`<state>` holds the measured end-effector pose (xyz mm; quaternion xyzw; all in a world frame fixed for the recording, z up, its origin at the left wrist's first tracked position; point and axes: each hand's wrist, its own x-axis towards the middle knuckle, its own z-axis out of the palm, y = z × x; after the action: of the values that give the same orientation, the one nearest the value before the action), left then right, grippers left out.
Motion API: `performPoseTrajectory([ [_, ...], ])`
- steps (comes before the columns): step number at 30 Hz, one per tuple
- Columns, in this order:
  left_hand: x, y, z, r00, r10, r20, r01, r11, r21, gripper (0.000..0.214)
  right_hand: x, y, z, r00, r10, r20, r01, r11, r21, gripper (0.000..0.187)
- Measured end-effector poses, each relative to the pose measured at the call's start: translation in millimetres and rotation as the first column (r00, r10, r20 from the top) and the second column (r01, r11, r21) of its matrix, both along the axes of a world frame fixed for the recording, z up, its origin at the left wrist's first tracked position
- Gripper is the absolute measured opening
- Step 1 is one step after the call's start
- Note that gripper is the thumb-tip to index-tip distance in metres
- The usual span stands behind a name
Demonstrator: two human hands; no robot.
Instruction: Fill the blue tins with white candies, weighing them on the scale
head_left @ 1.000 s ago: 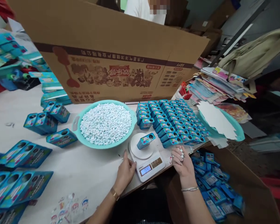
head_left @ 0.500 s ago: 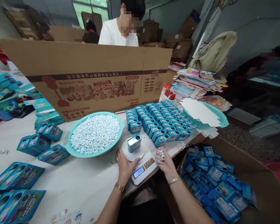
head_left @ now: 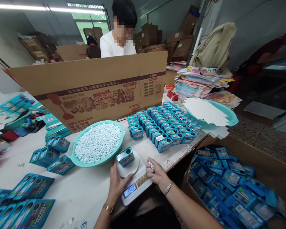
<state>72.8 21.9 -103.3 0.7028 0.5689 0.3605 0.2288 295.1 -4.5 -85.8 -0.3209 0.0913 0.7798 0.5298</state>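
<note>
A small blue tin lies on the round pan of a white kitchen scale at the table's near edge. My left hand rests against the scale's left side, fingers bent around its edge. To the right of the scale my right hand is closed around several white candies. A teal basin heaped with the same white candies sits just behind the scale. Rows of blue tins stand packed together to the right of the basin.
A big printed cardboard sheet stands across the table; a person in a white shirt sits behind it. Flat blue packs lie left. A carton of blue tins sits below right. A teal tray with white card and paper stacks are right.
The view has tilted up and swung, showing more of the room. Both hands stay at the scale; the tin on the pan now lies further left.
</note>
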Motion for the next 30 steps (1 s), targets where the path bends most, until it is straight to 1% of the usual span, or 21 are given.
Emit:
performPoseTrajectory([
  [2, -16.5, -11.3, -0.1, 0.999, 0.028, -0.019, -0.028, 1.000, -0.006, 0.093, -16.7, -4.3, -0.1, 0.999, 0.015, -0.039, -0.015, 1.000, -0.009, 0.028],
  [4, -27.0, -25.9, 5.5, 0.997, 0.046, -0.058, -0.045, 0.999, 0.025, 0.094, -27.9, -7.9, 0.8, 0.996, 0.027, -0.080, -0.028, 1.000, -0.012, 0.027],
  [5, -29.4, -33.2, 11.5, 0.994, 0.063, -0.085, -0.057, 0.996, 0.065, 0.094, -30.3, -9.6, 1.6, 0.995, 0.027, -0.098, -0.028, 1.000, -0.010, 0.027],
  [7, -29.5, -43.8, 29.6, 0.982, 0.127, -0.138, -0.099, 0.976, 0.194, 0.092, -28.0, -12.9, 3.1, 0.990, 0.009, -0.140, -0.007, 1.000, 0.008, 0.027],
  [9, -26.1, -43.3, 52.8, 0.964, 0.190, -0.185, -0.118, 0.933, 0.340, 0.089, -17.3, -17.4, 3.8, 0.981, -0.024, -0.192, 0.034, 0.998, 0.052, 0.028],
  [10, -24.0, -37.9, 64.7, 0.956, 0.189, -0.225, -0.090, 0.918, 0.387, 0.087, -9.9, -20.2, 3.7, 0.976, -0.039, -0.214, 0.058, 0.995, 0.081, 0.028],
  [11, -21.8, -29.6, 76.0, 0.944, 0.157, -0.289, -0.029, 0.915, 0.403, 0.080, -1.6, -23.5, 3.3, 0.972, -0.053, -0.229, 0.080, 0.990, 0.113, 0.029],
  [12, -19.4, -19.2, 86.2, 0.927, 0.100, -0.362, 0.049, 0.923, 0.381, 0.068, 7.0, -27.4, 2.6, 0.970, -0.063, -0.236, 0.099, 0.984, 0.145, 0.030],
  [14, -12.0, 3.3, 103.0, 0.873, -0.048, -0.485, 0.204, 0.940, 0.273, 0.042, 23.9, -36.2, 0.5, 0.969, -0.084, -0.234, 0.134, 0.969, 0.207, 0.030],
  [16, 2.4, 22.3, 115.0, 0.836, -0.162, -0.525, 0.303, 0.933, 0.195, 0.028, 39.2, -45.9, -2.4, 0.965, -0.109, -0.238, 0.170, 0.951, 0.257, 0.030],
  [18, 25.6, 36.3, 122.4, 0.835, -0.206, -0.511, 0.350, 0.915, 0.202, 0.027, 51.6, -54.5, -5.7, 0.959, -0.133, -0.250, 0.205, 0.935, 0.288, 0.029],
  [20, 55.9, 48.7, 124.4, 0.852, -0.220, -0.476, 0.362, 0.903, 0.231, 0.029, 60.8, -60.0, -8.3, 0.953, -0.154, -0.260, 0.232, 0.925, 0.302, 0.028],
  [21, 72.2, 55.8, 122.9, 0.863, -0.227, -0.451, 0.358, 0.904, 0.231, 0.030, 64.1, -61.4, -9.0, 0.951, -0.162, -0.264, 0.242, 0.921, 0.304, 0.028],
  [23, 103.5, 72.4, 115.4, 0.890, -0.235, -0.390, 0.334, 0.919, 0.210, 0.030, 68.6, -61.8, -9.2, 0.948, -0.177, -0.263, 0.255, 0.918, 0.302, 0.030],
  [25, 129.1, 89.2, 103.7, 0.914, -0.233, -0.332, 0.304, 0.935, 0.182, 0.029, 71.0, -60.4, -8.3, 0.947, -0.198, -0.255, 0.272, 0.914, 0.301, 0.031],
  [27, 146.4, 100.3, 90.9, 0.933, -0.214, -0.288, 0.270, 0.948, 0.169, 0.030, 72.8, -59.5, -7.8, 0.947, -0.214, -0.239, 0.283, 0.908, 0.309, 0.032],
  [28, 151.8, 102.0, 84.7, 0.940, -0.199, -0.276, 0.251, 0.953, 0.169, 0.033, 73.9, -59.5, -8.1, 0.949, -0.217, -0.228, 0.283, 0.905, 0.317, 0.031],
  [30, 156.4, 96.9, 72.3, 0.965, -0.170, -0.201, 0.209, 0.959, 0.194, 0.045, 77.1, -60.6, -10.3, 0.955, -0.214, -0.208, 0.275, 0.901, 0.335, 0.031],
])
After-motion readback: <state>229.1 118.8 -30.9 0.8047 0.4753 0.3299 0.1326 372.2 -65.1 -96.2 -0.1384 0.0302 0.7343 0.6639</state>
